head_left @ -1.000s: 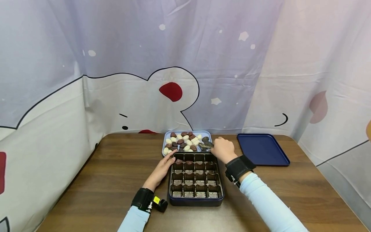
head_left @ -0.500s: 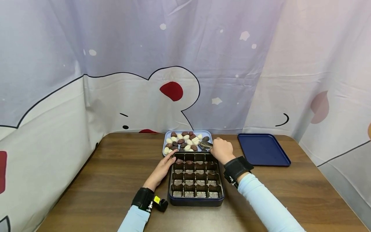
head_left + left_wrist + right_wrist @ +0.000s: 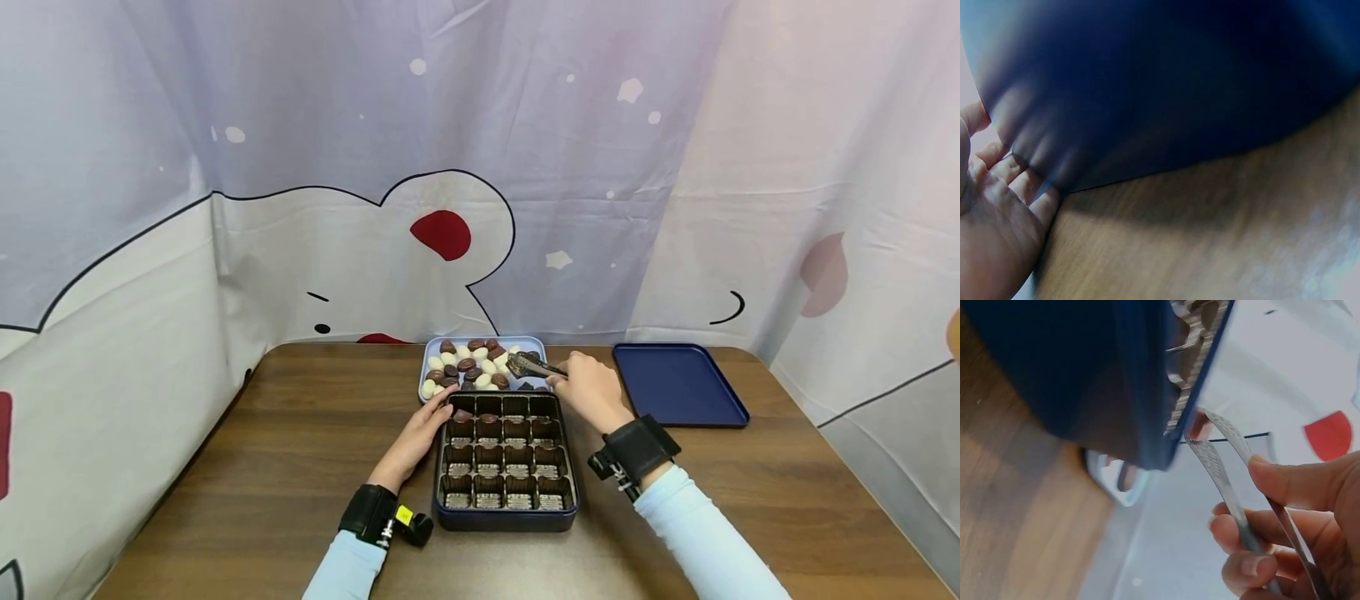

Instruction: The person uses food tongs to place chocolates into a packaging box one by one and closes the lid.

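Note:
My right hand grips metal tongs, thumb on one arm and fingers round the other. Between the tong tips sits a brown chocolate, seen in the right wrist view. In the head view the tips hang over the right side of a light blue tray of white, brown and dark chocolates. Just in front stands a dark blue box with a divided black insert; two brown chocolates show at its back left. My left hand rests with extended fingers along the box's left side, near its back corner.
A flat dark blue tray lies at the back right of the wooden table. Behind the table's far edge hangs a printed curtain. The box stands close against the chocolate tray.
The tongs have risen from the chocolates with one in their tips. My right hand has shifted slightly right, its wrist turning. The left hand and box stay put.

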`<state>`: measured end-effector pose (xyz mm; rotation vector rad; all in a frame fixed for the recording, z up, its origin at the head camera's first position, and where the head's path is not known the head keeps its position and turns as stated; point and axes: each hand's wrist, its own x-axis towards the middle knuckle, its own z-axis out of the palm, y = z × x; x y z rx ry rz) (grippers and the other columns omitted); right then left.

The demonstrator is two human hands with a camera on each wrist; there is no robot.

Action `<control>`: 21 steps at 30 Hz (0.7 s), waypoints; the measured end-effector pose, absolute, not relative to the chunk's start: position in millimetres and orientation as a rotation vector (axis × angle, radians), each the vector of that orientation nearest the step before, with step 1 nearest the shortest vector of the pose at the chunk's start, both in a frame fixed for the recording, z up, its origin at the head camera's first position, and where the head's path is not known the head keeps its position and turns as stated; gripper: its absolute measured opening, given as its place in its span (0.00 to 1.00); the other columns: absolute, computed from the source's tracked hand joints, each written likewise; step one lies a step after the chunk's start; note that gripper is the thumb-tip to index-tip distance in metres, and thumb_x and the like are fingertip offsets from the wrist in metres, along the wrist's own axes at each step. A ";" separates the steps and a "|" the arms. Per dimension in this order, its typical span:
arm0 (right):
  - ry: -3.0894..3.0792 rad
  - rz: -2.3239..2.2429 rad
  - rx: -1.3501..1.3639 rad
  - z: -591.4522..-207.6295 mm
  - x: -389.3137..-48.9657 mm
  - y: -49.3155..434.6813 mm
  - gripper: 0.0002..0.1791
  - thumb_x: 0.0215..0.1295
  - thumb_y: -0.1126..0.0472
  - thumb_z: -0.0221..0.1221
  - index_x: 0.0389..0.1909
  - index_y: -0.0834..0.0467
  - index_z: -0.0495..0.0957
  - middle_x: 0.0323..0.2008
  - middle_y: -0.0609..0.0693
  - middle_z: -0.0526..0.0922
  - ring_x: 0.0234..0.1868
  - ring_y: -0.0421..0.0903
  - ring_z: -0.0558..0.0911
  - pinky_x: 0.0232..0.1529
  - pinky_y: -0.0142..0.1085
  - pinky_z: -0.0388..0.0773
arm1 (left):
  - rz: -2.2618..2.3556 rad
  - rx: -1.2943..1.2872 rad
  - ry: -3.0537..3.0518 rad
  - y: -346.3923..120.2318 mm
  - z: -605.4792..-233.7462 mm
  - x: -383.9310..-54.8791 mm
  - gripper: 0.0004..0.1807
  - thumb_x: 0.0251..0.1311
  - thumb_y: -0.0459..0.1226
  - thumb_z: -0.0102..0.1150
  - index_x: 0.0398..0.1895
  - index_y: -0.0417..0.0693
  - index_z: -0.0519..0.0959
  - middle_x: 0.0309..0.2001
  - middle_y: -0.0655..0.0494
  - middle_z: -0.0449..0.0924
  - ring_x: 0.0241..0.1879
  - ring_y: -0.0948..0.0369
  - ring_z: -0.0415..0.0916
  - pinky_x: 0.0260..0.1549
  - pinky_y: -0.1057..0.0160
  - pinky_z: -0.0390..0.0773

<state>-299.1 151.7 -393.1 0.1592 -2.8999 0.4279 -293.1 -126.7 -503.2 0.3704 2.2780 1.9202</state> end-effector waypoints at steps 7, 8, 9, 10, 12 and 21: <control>-2.885 0.430 0.274 -382.6 -270.7 161.9 0.16 0.61 0.52 0.63 0.45 0.57 0.85 0.30 0.50 0.77 0.22 0.46 0.73 0.19 0.36 0.66 | 1.920 0.365 2.271 -127.3 -501.9 -292.0 0.28 0.73 0.49 0.43 0.74 0.59 0.59 0.77 0.53 0.48 0.76 0.47 0.41 0.69 0.36 0.44; -2.881 0.427 0.296 -382.1 -267.0 162.9 0.16 0.61 0.52 0.63 0.45 0.57 0.86 0.29 0.49 0.77 0.21 0.45 0.72 0.19 0.36 0.65 | 1.919 0.360 2.272 -127.2 -501.7 -291.8 0.28 0.73 0.49 0.43 0.74 0.59 0.59 0.76 0.53 0.48 0.76 0.47 0.41 0.70 0.37 0.44; -2.877 0.422 0.318 -381.7 -263.3 163.5 0.17 0.60 0.52 0.64 0.45 0.57 0.86 0.29 0.48 0.76 0.20 0.44 0.71 0.18 0.35 0.65 | 1.919 0.358 2.275 -127.1 -501.5 -291.7 0.28 0.73 0.49 0.43 0.74 0.59 0.59 0.76 0.53 0.49 0.76 0.47 0.41 0.70 0.37 0.44; -2.877 0.420 0.333 -381.8 -260.1 163.9 0.17 0.60 0.52 0.64 0.45 0.58 0.85 0.28 0.48 0.76 0.20 0.44 0.70 0.18 0.35 0.64 | 1.921 0.355 2.275 -126.9 -501.4 -291.7 0.28 0.73 0.49 0.44 0.73 0.59 0.60 0.76 0.53 0.49 0.76 0.47 0.41 0.70 0.37 0.44; -2.881 0.400 0.356 -381.9 -254.4 163.7 0.18 0.58 0.51 0.65 0.46 0.58 0.86 0.28 0.48 0.75 0.19 0.44 0.70 0.18 0.35 0.64 | 1.925 0.355 2.280 -126.5 -501.1 -292.1 0.28 0.72 0.49 0.44 0.73 0.58 0.60 0.76 0.53 0.50 0.76 0.48 0.42 0.70 0.37 0.45; -2.921 0.348 0.360 -384.4 -245.4 163.2 0.20 0.57 0.50 0.66 0.47 0.57 0.85 0.39 0.54 0.82 0.27 0.52 0.80 0.20 0.39 0.71 | 1.923 0.353 2.289 -126.3 -501.6 -292.5 0.28 0.72 0.49 0.44 0.73 0.57 0.60 0.76 0.52 0.50 0.75 0.47 0.43 0.70 0.38 0.45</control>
